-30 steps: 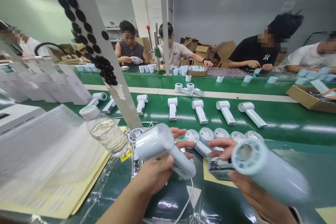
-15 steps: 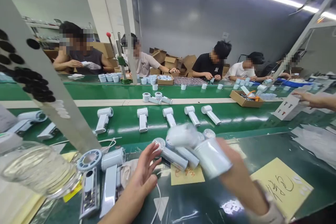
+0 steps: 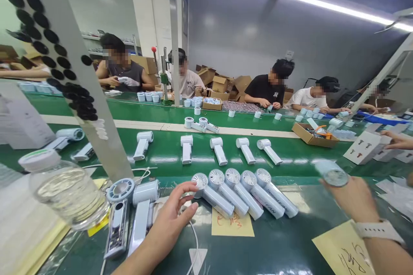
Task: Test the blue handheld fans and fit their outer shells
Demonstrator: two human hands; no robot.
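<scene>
My left hand [image 3: 172, 221] is open, fingers curved and apart, beside the head of the leftmost of several light-blue handheld fans [image 3: 217, 202]. Whether its fingertips touch that fan I cannot tell. These fans lie side by side, slanting, at the front of the bench, and two on the right carry dark lettering. Off to the right, my right hand [image 3: 353, 197] is closed around another light-blue handheld fan [image 3: 332, 174], raised above the bench and smeared by motion; its handle is hidden. Left of my left hand lie two opened fans [image 3: 118, 227], one with its inner parts showing.
A clear plastic jar [image 3: 64, 189] stands at the left beside a slanted metal post [image 3: 97, 107]. More fans [image 3: 219, 150] lie spaced along the green conveyor [image 3: 167, 150]. Yellow notes [image 3: 232, 227] lie on the bench. Co-workers sit opposite; another person's hand [image 3: 398, 139] touches white boxes [image 3: 364, 148].
My right hand has moved from over the row of fans to the right, carrying a fan. The row now shows unobstructed. My left hand has stayed near the leftmost fan.
</scene>
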